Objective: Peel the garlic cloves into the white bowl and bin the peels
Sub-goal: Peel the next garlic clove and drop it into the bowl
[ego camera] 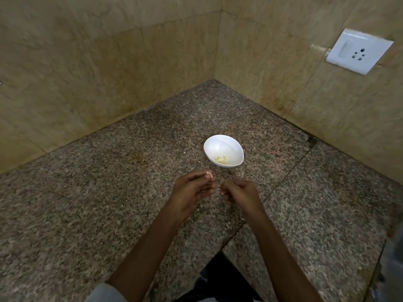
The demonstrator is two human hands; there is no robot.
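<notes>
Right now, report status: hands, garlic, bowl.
Left hand pinches a garlic clove. Right hand curled beside it, contents unclear. White bowl just beyond, peeled cloves inside. Nothing stands between.

L hand (192, 190) & R hand (239, 194) bare, forearms bare too. L arm: pale grey-white sleeve (104, 293) at approx 7 o'clock in frame, rounded soft edge, plain fabric, cut off by frame btm. R arm: bare right to frame edge at 5 o'clock. Dark clothing (220, 277) at 6 o'clock betw the arms, blackish w/ a bluish patch on its 9 o'clock side; garment type unclear.
</notes>
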